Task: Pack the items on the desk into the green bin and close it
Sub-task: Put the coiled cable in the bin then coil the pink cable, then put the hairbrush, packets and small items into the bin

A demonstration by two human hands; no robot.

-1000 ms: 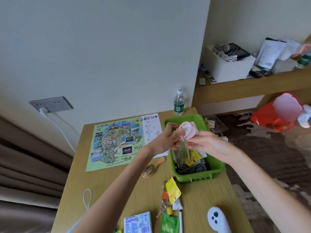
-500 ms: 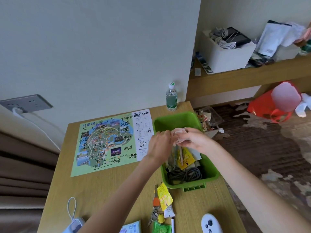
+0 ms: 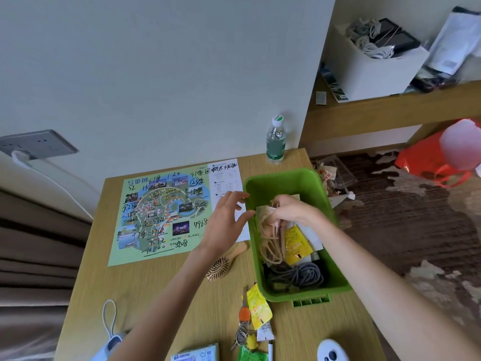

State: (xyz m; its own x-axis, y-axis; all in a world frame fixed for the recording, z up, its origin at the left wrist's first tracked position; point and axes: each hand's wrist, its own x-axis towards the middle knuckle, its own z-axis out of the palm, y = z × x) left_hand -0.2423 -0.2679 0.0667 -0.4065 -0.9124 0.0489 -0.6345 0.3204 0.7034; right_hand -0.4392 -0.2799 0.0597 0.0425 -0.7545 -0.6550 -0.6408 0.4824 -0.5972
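Observation:
The green bin (image 3: 286,181) stands open at the desk's right edge. My right hand (image 3: 291,209) reaches down into it, its fingers curled round a pink fan (image 3: 276,225) that is mostly hidden among beige cord. A yellow packet (image 3: 295,243) and a coiled grey cable (image 3: 299,276) lie in the bin. My left hand (image 3: 226,222) hovers with spread fingers just outside the bin's left rim, holding nothing. On the desk lie a wooden hairbrush (image 3: 223,264), another yellow packet (image 3: 257,306), keys (image 3: 243,332) and a white controller (image 3: 331,351).
A printed map (image 3: 156,212) covers the desk's back left. A water bottle (image 3: 276,142) stands against the wall behind the bin. A blue box (image 3: 195,354), a green packet (image 3: 252,354) and a white device with a loop (image 3: 109,342) sit at the near edge. No lid is visible.
Both hands carried the pink fan down from above the bin into it. My left hand has let go and moved left, outside the rim. The camera has tilted down.

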